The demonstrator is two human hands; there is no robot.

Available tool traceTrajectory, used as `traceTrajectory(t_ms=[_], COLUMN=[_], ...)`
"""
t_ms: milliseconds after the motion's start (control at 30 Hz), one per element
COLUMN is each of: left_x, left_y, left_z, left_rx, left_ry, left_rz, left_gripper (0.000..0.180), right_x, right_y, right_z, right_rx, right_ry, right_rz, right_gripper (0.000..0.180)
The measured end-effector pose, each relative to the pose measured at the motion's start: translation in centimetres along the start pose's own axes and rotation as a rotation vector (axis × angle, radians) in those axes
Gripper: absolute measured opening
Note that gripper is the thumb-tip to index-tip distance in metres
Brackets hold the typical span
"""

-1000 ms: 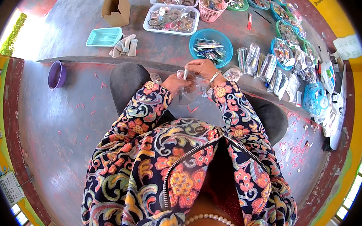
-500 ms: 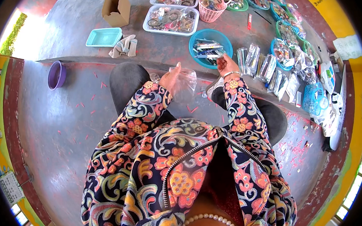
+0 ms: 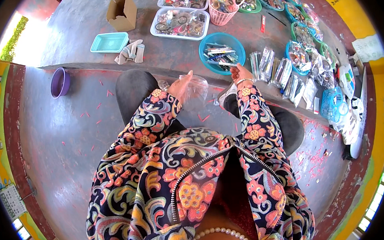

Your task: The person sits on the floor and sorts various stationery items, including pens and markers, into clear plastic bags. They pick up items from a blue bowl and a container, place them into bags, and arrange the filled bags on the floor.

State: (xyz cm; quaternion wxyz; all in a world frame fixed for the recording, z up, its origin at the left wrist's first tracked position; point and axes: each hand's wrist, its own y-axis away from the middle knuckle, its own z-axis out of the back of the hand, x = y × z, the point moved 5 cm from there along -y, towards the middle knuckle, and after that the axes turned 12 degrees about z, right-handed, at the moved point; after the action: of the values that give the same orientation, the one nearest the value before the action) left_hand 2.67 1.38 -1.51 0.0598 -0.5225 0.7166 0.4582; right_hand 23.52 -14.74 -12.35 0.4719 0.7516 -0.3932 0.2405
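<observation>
Centre of frame: person's left hand (image 3: 180, 88) holding clear plastic bag (image 3: 196, 91), thin, crumpled, see-through; likely near weightless, limp, slippery, best taken by edge. Right of it, right hand (image 3: 240, 74), fingers bunched narrow at end of white pen (image 3: 222, 63); cannot tell whether pinched. Pen slim, straight; likely light, stiff, prone to roll; mid-barrel suits grip. Upper centre: round blue basin (image 3: 239, 45) with heaped pens (image 3: 218, 52), white, dark, bluish.

Beyond the blue bowl (image 3: 229, 38), the upper edge crops the pink basket (image 3: 221, 17); at its near rim, the right hand's (image 3: 240, 74) grip on a white pen (image 3: 228, 64) is too small to tell.
</observation>
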Motion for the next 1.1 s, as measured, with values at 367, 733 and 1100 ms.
traceTrajectory(t_ms=[367, 733, 1100], left_x=[-0.6, -1.8, -1.7], left_y=[-0.5, 1.2, 0.4], left_z=[1.2, -1.0, 0.4], left_rx=[-0.08, 0.052, -0.062], left_ry=[0.193, 0.089, 0.121], left_rz=[-0.081, -0.152, -0.241], left_gripper=[0.051, 0.042, 0.019], right_x=[1.3, 1.0, 1.2], right_y=[7.0, 10.0, 9.2], right_z=[-8.7, -11.1, -8.5], right_rx=[0.51, 0.558, 0.303], right_ry=[0.272, 0.428, 0.012], right_rz=[-0.086, 0.066, 0.018], right_gripper=[0.026, 0.012, 0.016])
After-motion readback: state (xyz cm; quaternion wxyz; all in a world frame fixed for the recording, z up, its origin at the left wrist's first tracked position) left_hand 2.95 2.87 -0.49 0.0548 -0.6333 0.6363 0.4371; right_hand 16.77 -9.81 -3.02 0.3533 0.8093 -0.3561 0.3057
